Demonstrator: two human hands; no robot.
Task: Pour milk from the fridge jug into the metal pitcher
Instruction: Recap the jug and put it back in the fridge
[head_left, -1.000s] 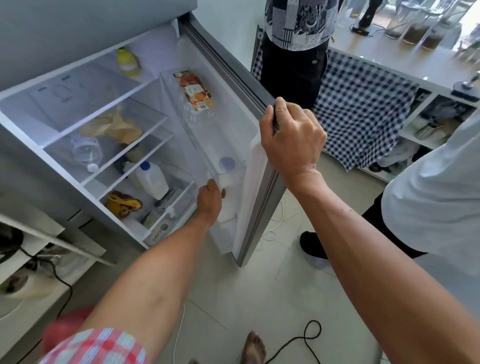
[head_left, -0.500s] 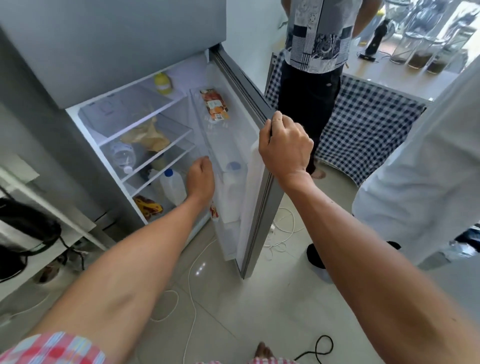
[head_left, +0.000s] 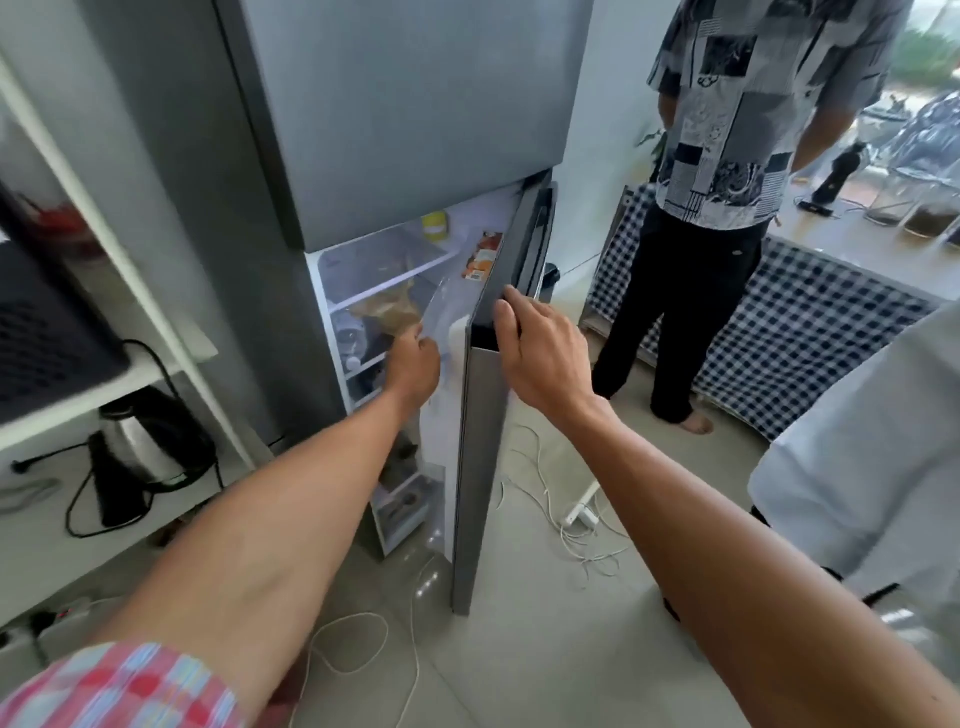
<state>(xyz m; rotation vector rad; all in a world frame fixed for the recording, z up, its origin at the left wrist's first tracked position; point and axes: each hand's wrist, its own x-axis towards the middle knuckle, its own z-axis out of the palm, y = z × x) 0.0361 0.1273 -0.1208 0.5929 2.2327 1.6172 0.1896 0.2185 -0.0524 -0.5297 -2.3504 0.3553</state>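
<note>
Since before, our fridge door (head_left: 480, 415) swings nearly closed; right hand (head_left: 540, 353) rests open-fingered on its top edge, left hand (head_left: 415, 364) grips something inside the fridge, cables (head_left: 576, 530) on the floor.

A: Fridge door (head_left: 483, 441)?
B: Grey metal, brushed, matt sheen.
A: Fridge shelves (head_left: 384, 260)?
B: Clear plastic, glossy.
A: Kettle (head_left: 137, 441)?
B: Polished steel body, black plastic base.
A: Floor (head_left: 519, 649)?
B: Pale tile, smooth, faintly glossy.
A: Curtain (head_left: 810, 332)?
B: Checked woven cloth, matt.

White jug (head_left: 457, 338) inside fridge door (head_left: 480, 415)
</note>
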